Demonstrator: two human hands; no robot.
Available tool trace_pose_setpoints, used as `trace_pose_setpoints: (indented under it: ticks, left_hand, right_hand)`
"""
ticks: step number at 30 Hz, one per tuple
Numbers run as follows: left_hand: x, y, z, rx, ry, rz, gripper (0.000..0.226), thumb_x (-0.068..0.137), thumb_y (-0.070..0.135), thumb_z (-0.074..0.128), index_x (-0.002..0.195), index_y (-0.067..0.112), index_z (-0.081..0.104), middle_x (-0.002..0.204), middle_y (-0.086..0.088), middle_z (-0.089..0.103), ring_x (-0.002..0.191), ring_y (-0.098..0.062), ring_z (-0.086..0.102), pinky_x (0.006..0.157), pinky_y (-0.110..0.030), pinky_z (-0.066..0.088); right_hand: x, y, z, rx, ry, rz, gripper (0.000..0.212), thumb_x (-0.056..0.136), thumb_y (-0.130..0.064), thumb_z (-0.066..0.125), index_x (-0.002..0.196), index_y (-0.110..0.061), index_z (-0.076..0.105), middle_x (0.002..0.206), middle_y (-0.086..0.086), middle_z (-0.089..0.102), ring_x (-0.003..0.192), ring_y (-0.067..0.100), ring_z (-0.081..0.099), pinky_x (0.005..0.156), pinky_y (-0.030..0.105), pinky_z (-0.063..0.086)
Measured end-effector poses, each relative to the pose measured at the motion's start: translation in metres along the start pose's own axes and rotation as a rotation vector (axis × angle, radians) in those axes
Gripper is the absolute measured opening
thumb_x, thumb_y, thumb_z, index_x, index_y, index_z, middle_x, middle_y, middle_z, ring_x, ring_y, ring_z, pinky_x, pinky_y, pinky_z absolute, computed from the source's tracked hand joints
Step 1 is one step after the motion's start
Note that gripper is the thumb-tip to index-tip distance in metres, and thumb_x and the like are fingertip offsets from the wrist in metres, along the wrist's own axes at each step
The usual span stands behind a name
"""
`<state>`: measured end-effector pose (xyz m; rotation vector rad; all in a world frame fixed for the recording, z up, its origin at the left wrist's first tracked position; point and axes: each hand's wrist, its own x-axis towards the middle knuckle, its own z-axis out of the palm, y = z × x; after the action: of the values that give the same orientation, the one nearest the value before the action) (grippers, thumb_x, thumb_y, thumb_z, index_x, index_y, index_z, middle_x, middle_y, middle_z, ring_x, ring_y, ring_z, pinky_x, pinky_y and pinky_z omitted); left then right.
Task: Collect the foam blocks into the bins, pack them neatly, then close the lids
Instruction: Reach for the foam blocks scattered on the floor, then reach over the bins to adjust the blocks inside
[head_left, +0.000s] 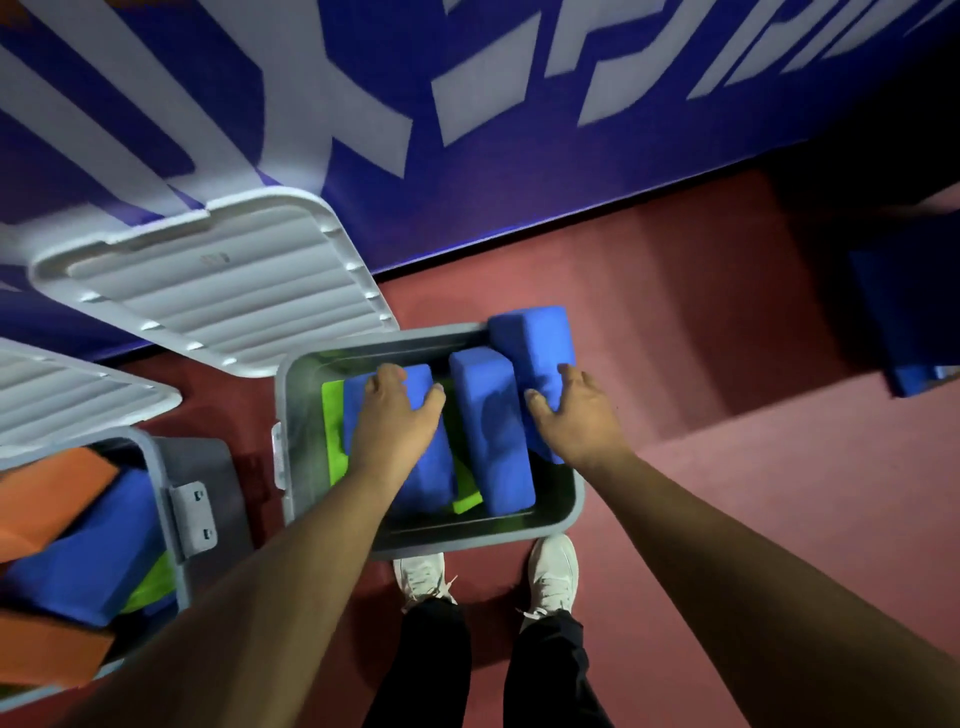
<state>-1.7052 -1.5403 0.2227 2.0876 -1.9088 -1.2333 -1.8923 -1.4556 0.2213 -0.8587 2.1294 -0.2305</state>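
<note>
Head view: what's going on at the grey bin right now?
Packing is under way in the open grey bin. The left hand holds the left blue block down inside; the right hand holds the right blue block, which sticks up past the far rim. A middle blue block lies between, over green blocks.

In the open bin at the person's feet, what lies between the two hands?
A blue foam block on edge stands between the left hand, on the left block, and the right hand, on the right block. Head view.

pretty dim in here, reddish floor (727, 467) running up to a blue wall (519, 182) with huge white lettering, far right goes dark
</note>
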Motion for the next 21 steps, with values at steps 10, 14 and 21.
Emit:
trace_pose_setpoints:
  ticks: [10, 14, 21]
  left_hand:
    - [-0.075, 0.163, -0.207, 0.021, 0.132, 0.284, 0.038, 0.09, 0.038, 0.062, 0.116, 0.011, 0.053, 0.121, -0.008, 0.052, 0.107, -0.029, 0.054, 0.087, -0.037, 0.045]
    - [-0.142, 0.21, -0.305, 0.054, 0.235, 0.375, 0.04, 0.093, 0.042, 0.058, 0.12, 0.013, 0.053, 0.124, -0.006, 0.051, 0.108, -0.028, 0.056, 0.083, -0.034, 0.043]
    - [-0.295, 0.21, -0.427, 0.014, 0.547, 0.387, 0.041, 0.094, 0.044, 0.056, 0.125, 0.017, 0.053, 0.125, -0.002, 0.052, 0.111, -0.023, 0.055, 0.092, -0.041, 0.048]
  right_hand:
    - [-0.143, -0.128, -0.174, -0.022, 0.203, -0.151, 0.062, 0.095, -0.041, 0.056, 0.143, -0.004, 0.043, 0.141, 0.018, 0.048, 0.132, 0.034, 0.045, 0.109, 0.04, 0.037]
    - [-0.221, -0.19, -0.241, -0.044, 0.257, -0.27, 0.062, 0.097, -0.046, 0.053, 0.144, -0.008, 0.041, 0.145, 0.015, 0.045, 0.132, 0.033, 0.043, 0.106, 0.039, 0.036]
    - [-0.342, -0.264, -0.298, -0.094, 0.237, -0.686, 0.061, 0.097, -0.051, 0.049, 0.144, -0.014, 0.042, 0.144, 0.007, 0.046, 0.129, 0.028, 0.047, 0.105, 0.044, 0.04]
